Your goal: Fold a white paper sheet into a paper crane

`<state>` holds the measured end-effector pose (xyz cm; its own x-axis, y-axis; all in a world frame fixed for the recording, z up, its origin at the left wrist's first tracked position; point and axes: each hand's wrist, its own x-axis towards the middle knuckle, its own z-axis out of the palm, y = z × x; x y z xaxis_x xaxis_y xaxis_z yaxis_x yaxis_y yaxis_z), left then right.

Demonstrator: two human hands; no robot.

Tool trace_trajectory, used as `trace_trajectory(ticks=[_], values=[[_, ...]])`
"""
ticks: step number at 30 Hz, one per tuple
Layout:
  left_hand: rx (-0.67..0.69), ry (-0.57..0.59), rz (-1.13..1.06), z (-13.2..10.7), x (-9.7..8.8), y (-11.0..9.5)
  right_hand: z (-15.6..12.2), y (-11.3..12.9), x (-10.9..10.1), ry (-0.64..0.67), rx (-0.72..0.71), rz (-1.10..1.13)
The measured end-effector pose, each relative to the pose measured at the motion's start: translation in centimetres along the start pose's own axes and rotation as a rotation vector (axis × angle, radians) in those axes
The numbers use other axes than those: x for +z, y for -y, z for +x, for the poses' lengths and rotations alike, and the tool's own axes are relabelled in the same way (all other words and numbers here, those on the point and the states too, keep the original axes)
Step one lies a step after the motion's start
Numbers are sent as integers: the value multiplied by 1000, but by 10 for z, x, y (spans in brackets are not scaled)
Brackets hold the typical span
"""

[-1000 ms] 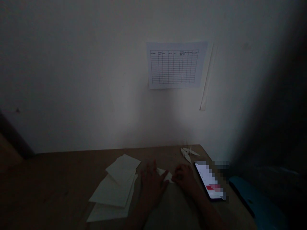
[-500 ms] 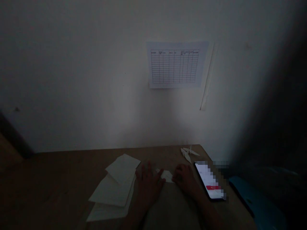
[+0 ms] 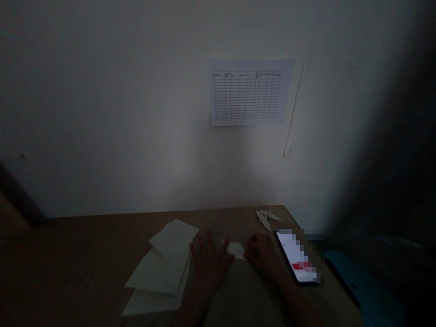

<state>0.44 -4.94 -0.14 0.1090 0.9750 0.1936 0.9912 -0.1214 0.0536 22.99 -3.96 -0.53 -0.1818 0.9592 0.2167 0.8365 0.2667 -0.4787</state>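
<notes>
A small folded piece of white paper [image 3: 235, 250] lies on the brown table between my hands. My left hand [image 3: 209, 261] rests palm down with its fingers spread, thumb and index finger at the paper's left edge. Curled in at the right edge, my right hand [image 3: 261, 253] has its fingertips closed on the folded paper. Dim light hides the finer creases. Beyond my right hand, near the wall, sit small folded paper figures [image 3: 264, 220] with pointed ends, like paper cranes.
Several loose sheets of paper [image 3: 156, 272] overlap left of my left hand. A phone [image 3: 294, 254] with a lit screen lies near the right table edge. Past that edge is a blue object [image 3: 364, 286]. A printed table sheet [image 3: 250, 93] hangs on the wall.
Almost nothing differs. The fingers of my left hand have shifted very slightly, and both hands stay at the folded paper.
</notes>
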Motion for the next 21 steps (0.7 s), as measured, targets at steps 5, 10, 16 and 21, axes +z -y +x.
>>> trace_trajectory(ticks=[5,10,16,21], values=[[-13,-44,16,1,4,2,1,-2,1,11,-3,8],[-19,-19,25,5,1,4,3,-5,6,8,5,-1],[-62,-72,62,7,4,13,1,-7,7,11,7,6],[-113,-60,116,5,6,11,1,-5,4,9,5,-1]])
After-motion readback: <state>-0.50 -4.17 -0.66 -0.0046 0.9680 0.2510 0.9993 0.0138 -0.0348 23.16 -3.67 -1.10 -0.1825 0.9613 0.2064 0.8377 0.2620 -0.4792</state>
